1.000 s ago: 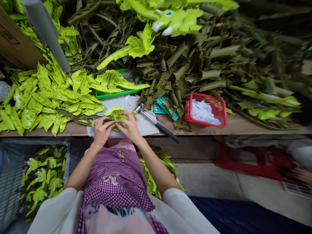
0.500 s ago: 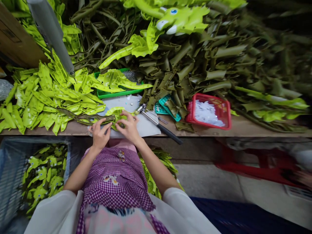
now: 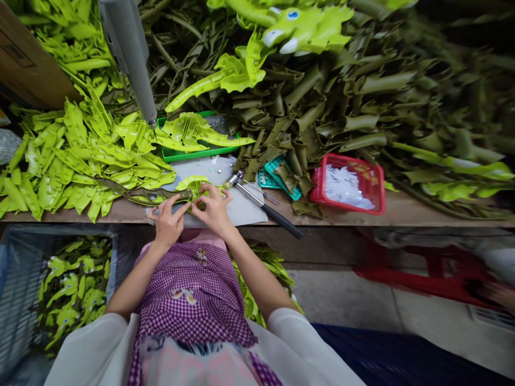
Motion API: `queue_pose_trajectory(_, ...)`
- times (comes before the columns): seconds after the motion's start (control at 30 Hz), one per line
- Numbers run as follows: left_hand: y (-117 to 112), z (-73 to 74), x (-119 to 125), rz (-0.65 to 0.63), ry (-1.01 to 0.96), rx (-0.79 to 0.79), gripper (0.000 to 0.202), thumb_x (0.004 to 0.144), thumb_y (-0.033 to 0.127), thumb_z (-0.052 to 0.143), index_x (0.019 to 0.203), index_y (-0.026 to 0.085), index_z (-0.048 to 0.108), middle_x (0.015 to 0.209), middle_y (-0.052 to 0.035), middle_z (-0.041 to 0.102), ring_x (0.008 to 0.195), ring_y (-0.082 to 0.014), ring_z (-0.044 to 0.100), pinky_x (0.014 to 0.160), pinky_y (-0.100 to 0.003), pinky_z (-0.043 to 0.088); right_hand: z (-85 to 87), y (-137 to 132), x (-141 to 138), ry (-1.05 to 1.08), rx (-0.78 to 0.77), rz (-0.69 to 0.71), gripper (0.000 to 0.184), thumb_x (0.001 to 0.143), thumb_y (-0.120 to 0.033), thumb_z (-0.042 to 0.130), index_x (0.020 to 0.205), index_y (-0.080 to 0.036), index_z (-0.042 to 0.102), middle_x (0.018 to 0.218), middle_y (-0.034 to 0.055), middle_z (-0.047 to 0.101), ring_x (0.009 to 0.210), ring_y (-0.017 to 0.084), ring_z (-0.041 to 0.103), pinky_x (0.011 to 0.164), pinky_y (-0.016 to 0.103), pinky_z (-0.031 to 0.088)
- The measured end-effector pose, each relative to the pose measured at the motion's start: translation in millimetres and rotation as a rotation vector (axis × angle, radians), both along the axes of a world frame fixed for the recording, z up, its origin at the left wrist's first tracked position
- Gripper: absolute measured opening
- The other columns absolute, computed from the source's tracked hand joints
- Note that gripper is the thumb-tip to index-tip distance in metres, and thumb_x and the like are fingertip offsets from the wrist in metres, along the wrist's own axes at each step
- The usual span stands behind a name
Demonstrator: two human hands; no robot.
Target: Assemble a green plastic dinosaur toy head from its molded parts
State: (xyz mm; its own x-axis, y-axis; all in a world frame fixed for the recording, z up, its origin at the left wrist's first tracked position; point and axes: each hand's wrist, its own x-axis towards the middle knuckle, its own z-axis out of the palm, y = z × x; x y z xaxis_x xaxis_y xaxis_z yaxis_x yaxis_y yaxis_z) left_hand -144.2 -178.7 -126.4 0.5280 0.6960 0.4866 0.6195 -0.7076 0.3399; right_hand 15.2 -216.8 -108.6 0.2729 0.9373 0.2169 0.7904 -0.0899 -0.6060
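At the table's front edge, my left hand [image 3: 168, 221] pinches the end of a long olive plastic strip [image 3: 155, 196]. Its far end reaches left over the lime pile. Close beside it, my right hand [image 3: 212, 208] has its thumb and finger pressed together at a curved lime-green plastic piece [image 3: 193, 184], where the strip's end meets it. Any small part between the fingertips is hidden. A light grey pad [image 3: 245, 209] lies under the work. To the right, a hammer [image 3: 263, 205] with a black handle rests partly over the table edge.
A grey powered screwdriver [image 3: 134, 64] hangs over the lime parts pile [image 3: 76, 166]. Behind stand a green tray [image 3: 177, 156], heaped olive parts [image 3: 322, 96] and a lime dragon-like figure [image 3: 301, 29]. A red basket [image 3: 380, 187] holds white pieces. A blue crate [image 3: 16, 289] sits below left.
The hanging screwdriver has swung to the right. Both hands stay at the joined parts with almost no movement, and the view has shifted slightly.
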Motion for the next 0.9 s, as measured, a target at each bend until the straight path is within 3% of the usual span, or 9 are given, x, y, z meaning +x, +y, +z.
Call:
queue_pose_trajectory(0.3,-0.8,1.9,1.7,0.039,-0.026,-0.018,0.030,0.088,0.018,0.050,0.105,0.031,0.071,0.124,-0.0069,0.061,0.112,-0.0268,0.052,0.095,-0.050,0.029,3.5,3.7,-0.7,0.056,-0.078,-0.012,0.019,0.083,-0.029,0.051,0.072,-0.020,0.064,0.107,0.0066,0.059,0.118,0.027,0.048,0.099,0.051,0.024)
queue_pose_trajectory(0.7,-1.6,-0.2,2.9,0.045,-0.064,-0.020,0.028,0.089,0.018,0.048,0.100,0.029,0.072,0.124,-0.0073,0.061,0.113,-0.0270,0.051,0.095,-0.050,0.032,15.5,8.0,-5.5,0.025,-0.081,-0.041,0.025,0.082,-0.034,0.052,0.062,-0.020,0.058,0.097,0.0056,0.057,0.102,0.025,0.051,0.106,0.060,0.015)
queue_pose_trajectory(0.9,-2.5,-5.0,2.7,0.047,-0.085,-0.055,0.030,0.088,0.018,0.050,0.106,0.031,0.070,0.126,-0.0074,0.061,0.114,-0.0289,0.052,0.099,-0.054,0.025,20.0,14.4,-7.4,-0.010,-0.152,-0.044,0.019,0.082,-0.029,0.052,0.065,-0.020,0.055,0.099,0.0062,0.057,0.103,0.026,0.051,0.104,0.064,0.014)
